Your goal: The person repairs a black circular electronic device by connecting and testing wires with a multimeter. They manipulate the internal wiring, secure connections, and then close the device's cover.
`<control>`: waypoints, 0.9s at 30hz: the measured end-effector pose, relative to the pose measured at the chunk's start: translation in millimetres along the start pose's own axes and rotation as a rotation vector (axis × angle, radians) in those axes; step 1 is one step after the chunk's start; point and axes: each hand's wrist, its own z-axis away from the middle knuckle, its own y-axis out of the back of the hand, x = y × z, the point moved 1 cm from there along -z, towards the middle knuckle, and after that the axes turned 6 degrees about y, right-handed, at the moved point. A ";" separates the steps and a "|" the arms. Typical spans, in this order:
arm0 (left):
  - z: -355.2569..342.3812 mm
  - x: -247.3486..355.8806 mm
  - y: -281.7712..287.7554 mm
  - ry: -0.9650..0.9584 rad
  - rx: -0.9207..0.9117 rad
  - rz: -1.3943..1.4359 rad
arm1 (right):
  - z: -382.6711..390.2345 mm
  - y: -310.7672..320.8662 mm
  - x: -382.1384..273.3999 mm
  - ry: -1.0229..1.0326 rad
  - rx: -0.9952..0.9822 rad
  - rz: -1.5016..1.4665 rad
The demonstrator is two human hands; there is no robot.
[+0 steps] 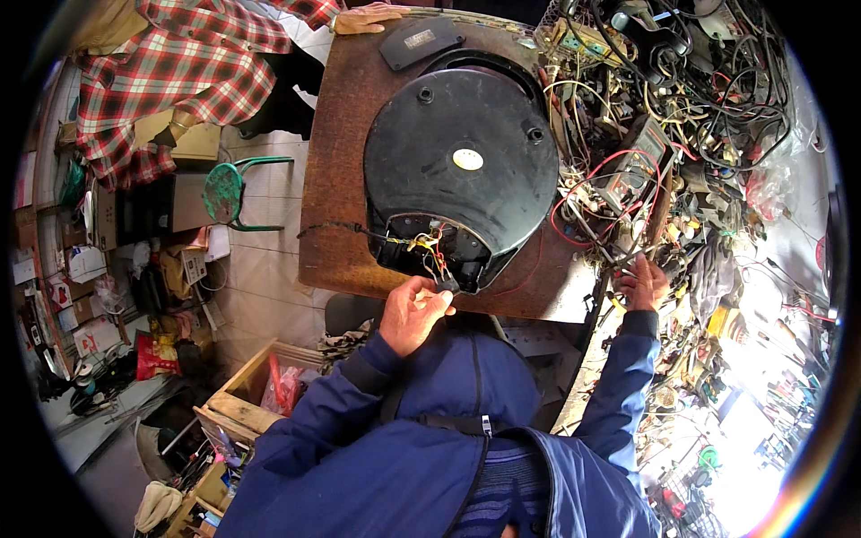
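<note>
black round appliance (462, 161) | just above left hand (411, 314) pinching its wires (429, 247) | right hand (644, 283) spread

A round appliance base (462, 161) lies on the table (345, 134), tangled wires (646, 134) to its right.

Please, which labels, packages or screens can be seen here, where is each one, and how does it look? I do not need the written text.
Round label: middle of the black round appliance base on the brown table; small, oval, pale cream.
Rectangular label: on the black plate at the table's far edge; small, grey.
Red bag: on the floor at left; crumpled, red with yellow.
Cardboard boxes: stacked at far left; white and brown, print too small to tell.
</note>
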 end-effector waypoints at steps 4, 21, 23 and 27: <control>-2.8 -2.5 -0.4 0.048 -0.043 0.049 | 47.7 -16.2 -17.8 0.296 0.139 0.161; 5.2 53.4 10.9 0.018 -0.146 -0.453 | 230.9 -185.0 -52.1 0.767 -0.692 0.345; 9.6 68.7 16.8 -0.088 0.056 -0.513 | 230.2 -184.7 -50.8 0.807 -0.651 0.338; -10.9 116.8 24.0 -0.598 0.336 -0.887 | 235.3 -183.1 -49.6 0.915 -0.591 0.397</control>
